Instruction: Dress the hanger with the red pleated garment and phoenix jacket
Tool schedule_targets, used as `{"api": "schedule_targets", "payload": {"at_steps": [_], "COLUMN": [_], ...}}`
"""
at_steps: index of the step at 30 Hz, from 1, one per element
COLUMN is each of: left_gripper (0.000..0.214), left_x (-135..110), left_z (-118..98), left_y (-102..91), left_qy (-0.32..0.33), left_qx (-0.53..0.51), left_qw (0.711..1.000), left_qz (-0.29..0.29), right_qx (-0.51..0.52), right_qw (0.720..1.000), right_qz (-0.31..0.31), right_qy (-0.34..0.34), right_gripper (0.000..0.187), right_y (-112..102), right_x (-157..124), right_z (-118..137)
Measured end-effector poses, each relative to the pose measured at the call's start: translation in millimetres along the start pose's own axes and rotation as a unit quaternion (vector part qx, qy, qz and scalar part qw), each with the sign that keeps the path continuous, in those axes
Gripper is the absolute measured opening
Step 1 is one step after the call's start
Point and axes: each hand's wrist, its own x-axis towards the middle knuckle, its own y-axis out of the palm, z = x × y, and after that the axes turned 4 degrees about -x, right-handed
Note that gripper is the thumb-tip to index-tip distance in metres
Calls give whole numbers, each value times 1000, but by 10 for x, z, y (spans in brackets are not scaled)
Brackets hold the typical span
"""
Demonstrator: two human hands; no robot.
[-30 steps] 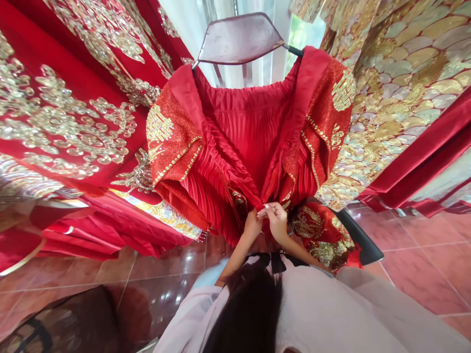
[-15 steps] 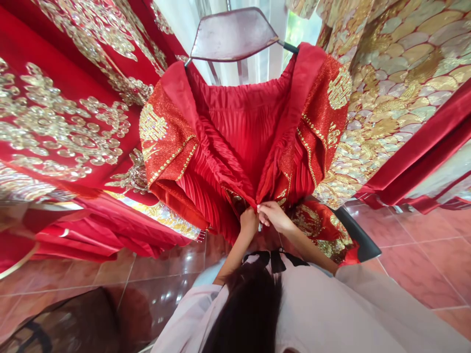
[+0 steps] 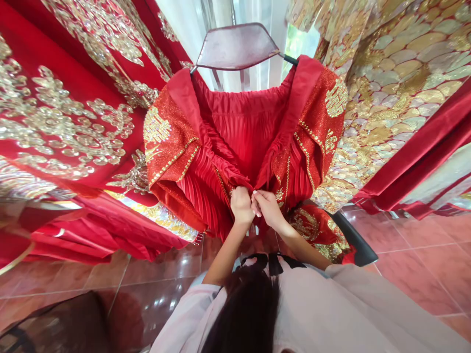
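Note:
A red pleated garment point(image 3: 243, 130) with gold embroidery and bead trim hangs in front of me on a hanger point(image 3: 239, 46). Its two front edges meet low at the middle, where both my hands work close together. My left hand point(image 3: 242, 203) is closed on the left front edge of the garment. Against it, my right hand point(image 3: 265, 206) pinches the other edge near the meeting point. The fingers partly hide whatever fastening may be there.
Red fabric with silvery beadwork point(image 3: 66, 117) hangs at the left. Gold scale-patterned cloth point(image 3: 401, 73) hangs at the right. A black chair-like edge point(image 3: 355, 240) sits under embroidered cloth. A dark bag point(image 3: 55, 323) lies on the tiled floor point(image 3: 412, 269).
Both my hands have risen slightly along the front edges, still gripping the garment. The left hand now shows more of its back. The hanger appears a little lower in view.

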Motion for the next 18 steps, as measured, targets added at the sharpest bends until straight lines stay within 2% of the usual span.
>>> {"api": "schedule_targets", "payload": {"at_steps": [4,7,12,14,18], "left_gripper": [12,12,17,21,21], "left_x": [163,172,86,34,-22], "left_z": [-86,-107,-136,-155,-184], "left_y": [-18,5,1,-7,-2], "left_qy": [21,14,-7,-14,-30], "left_qx": [-1,1,9,10,7], "left_qw": [1000,999,998,998,997], "left_qz": [23,45,62,64,65], "right_qx": [17,17,5,-1,-22], "right_qw": [1000,999,994,992,992], "right_qz": [-26,-36,-21,-20,-46], "right_qy": [-2,-13,-108,-127,-112], "right_gripper": [35,34,33,34,37], "right_y": [79,147,177,151,138], "right_x": [97,127,75,83,92], "right_z": [80,274,653,681,669]}}
